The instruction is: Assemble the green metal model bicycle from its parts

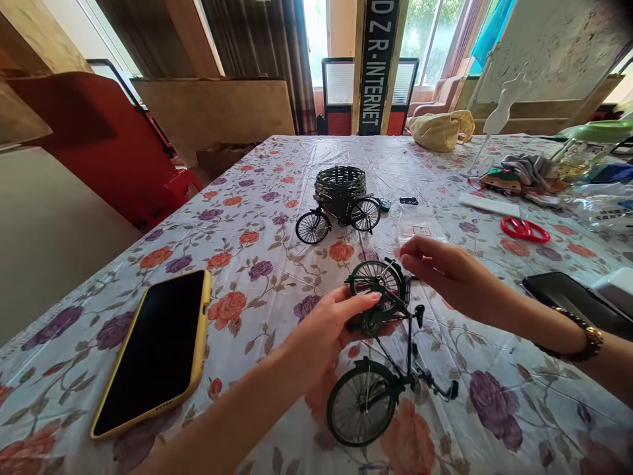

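Observation:
A dark green model bicycle (pixel 410 343) lies tilted on its side toward me, its front wheel (pixel 363 406) nearest and its handlebar to the right. My left hand (pixel 341 313) grips it around the rear wheel and chainring, thumb on top and fingers beneath. At the rear rack end, my right hand (pixel 442 267) is close to the bicycle with thumb and fingertips pinched together; whatever may be between them is too small to tell. Farther back, a second, black model bicycle (pixel 341 216) stands upright against a round dark woven basket (pixel 341 178).
A yellow-cased phone (pixel 153 356) lies at left on the flowered tablecloth (pixel 257 310). To the right are red scissors (pixel 525 229), a white strip (pixel 489 204), a black case (pixel 576 300) and cloth gloves (pixel 534 171). A small clear bag (pixel 420 227) and a yellow bag (pixel 440 130) lie beyond.

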Demonstrator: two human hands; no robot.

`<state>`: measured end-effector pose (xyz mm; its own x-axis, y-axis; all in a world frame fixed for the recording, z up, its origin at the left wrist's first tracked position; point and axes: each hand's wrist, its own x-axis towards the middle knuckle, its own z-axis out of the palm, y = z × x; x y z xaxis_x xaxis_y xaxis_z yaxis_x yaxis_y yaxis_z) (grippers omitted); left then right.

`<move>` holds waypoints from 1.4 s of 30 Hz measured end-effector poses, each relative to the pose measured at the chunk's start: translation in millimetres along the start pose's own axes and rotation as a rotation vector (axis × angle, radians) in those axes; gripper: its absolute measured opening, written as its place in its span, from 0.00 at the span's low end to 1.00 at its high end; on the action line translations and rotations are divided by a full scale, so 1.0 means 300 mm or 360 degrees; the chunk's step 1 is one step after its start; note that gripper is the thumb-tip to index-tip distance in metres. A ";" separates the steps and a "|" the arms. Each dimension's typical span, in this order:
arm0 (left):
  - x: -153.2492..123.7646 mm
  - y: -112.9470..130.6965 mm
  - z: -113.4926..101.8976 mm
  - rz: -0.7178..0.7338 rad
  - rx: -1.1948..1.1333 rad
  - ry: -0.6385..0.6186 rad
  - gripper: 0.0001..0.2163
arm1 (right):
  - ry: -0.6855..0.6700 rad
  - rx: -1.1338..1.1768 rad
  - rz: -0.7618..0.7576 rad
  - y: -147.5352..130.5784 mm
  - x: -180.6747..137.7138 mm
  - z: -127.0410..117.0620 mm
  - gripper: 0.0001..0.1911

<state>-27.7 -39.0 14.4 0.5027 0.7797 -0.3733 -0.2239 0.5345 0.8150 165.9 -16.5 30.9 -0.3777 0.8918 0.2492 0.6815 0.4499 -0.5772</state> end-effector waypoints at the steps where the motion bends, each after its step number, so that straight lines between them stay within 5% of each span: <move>1: 0.008 -0.006 0.006 0.0008 -0.0001 -0.0015 0.10 | -0.0005 -0.0041 -0.0031 -0.006 0.002 -0.002 0.11; 7: 0.048 -0.021 0.044 -0.0018 0.0043 -0.0086 0.09 | -0.0139 -0.0047 -0.0269 -0.002 0.017 -0.018 0.09; 17: 0.073 -0.014 0.030 -0.0074 0.0044 -0.0244 0.12 | -0.0369 0.0155 -0.0261 0.038 0.034 -0.032 0.07; 42: 0.081 -0.024 0.030 -0.0096 -0.0002 -0.0256 0.11 | -0.0441 0.0057 -0.0336 0.050 0.052 -0.047 0.04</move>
<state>-6.2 -27.0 3.4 0.6424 0.6839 -0.3460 -0.1902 0.5795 0.7924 179.3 4.9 37.1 -0.6674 0.7298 0.1482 0.5493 0.6168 -0.5638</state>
